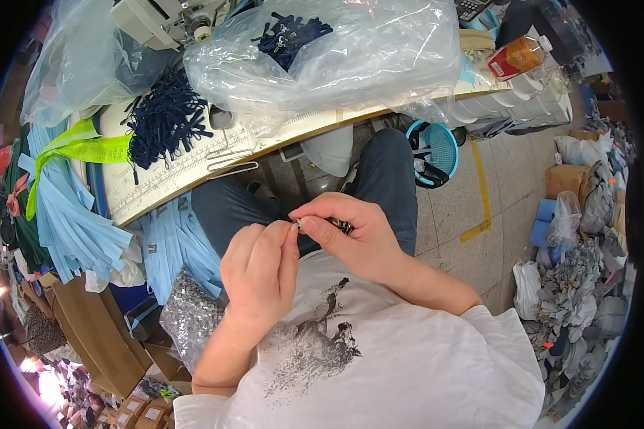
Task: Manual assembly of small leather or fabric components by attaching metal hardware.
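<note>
Above my lap, my left hand [256,268] and my right hand [354,232] meet fingertip to fingertip. Between the two thumbs and forefingers is a tiny shiny piece [298,225], too small to name. Under the curled fingers of my right hand, a small dark item with light bands [343,226] pokes out; most of it is hidden in the palm. My left fingers are bent and pinched together. On the table beyond lies a pile of dark navy fabric loops [166,118]. More navy loops [291,37] rest on a clear plastic bag [379,68].
A sewing machine [150,21] stands at the back left. Light blue fabric strips [68,207] and a lime-green strip [86,146] hang over the table's left end. A drink bottle [516,58] sits at the right, above a blue basket [447,146] on the floor. Fabric scraps [576,286] heap at far right.
</note>
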Motion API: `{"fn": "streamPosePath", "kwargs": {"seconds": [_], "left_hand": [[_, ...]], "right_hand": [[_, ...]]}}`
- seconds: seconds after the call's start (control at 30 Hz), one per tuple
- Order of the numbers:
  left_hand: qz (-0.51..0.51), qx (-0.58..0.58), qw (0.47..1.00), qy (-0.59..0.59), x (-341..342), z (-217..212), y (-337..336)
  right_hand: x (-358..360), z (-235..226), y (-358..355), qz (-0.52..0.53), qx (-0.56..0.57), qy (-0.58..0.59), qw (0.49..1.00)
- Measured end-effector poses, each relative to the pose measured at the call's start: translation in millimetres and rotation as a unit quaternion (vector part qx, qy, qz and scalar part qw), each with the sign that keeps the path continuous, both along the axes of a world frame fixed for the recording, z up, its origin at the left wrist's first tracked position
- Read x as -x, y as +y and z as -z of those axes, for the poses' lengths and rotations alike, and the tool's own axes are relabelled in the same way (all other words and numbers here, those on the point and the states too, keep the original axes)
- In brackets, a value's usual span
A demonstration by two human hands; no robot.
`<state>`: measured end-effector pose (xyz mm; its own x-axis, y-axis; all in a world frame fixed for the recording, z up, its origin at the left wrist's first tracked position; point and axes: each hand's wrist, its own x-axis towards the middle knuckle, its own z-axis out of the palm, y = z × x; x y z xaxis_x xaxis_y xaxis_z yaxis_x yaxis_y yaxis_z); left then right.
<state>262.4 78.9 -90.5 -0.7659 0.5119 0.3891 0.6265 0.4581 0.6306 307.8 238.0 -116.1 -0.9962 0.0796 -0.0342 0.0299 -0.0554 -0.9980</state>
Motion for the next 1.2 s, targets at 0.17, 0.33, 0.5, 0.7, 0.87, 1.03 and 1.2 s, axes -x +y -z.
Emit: {"fn": "streamPosePath", "kwargs": {"seconds": [0.17, 0.33, 0.5, 0.7, 0.87, 1.03, 1.2], "left_hand": [[0.01, 0.01, 1.0, 0.009, 2, 1, 0], [0.019, 0.018, 1.0, 0.015, 2, 1, -1], [0.024, 0.022, 0.999, -0.009, 0, 2, -1], [0.003, -0.01, 0.999, -0.049, -5, 3, -1], [0.018, 0.007, 0.999, -0.03, -2, 2, -1], [0.02, 0.01, 0.999, -0.026, -3, 4, -1], [0.003, 0.006, 0.999, -0.037, -4, 7, -1]], "right_hand": [[1, 2, 0, -0.015, -0.044, 0.035, 0.998], [0, 3, -5, 0.008, -0.033, 0.035, 0.999], [0, -5, -3, 0.011, 0.015, -0.021, 1.0], [-2, -9, -2, -0.003, 0.047, -0.066, 0.997], [-1, 2, -3, 0.016, -0.019, 0.026, 0.999], [2, 3, -3, 0.003, -0.102, 0.083, 0.991], [1, 7, -5, 0.016, -0.06, 0.072, 0.995]]}}
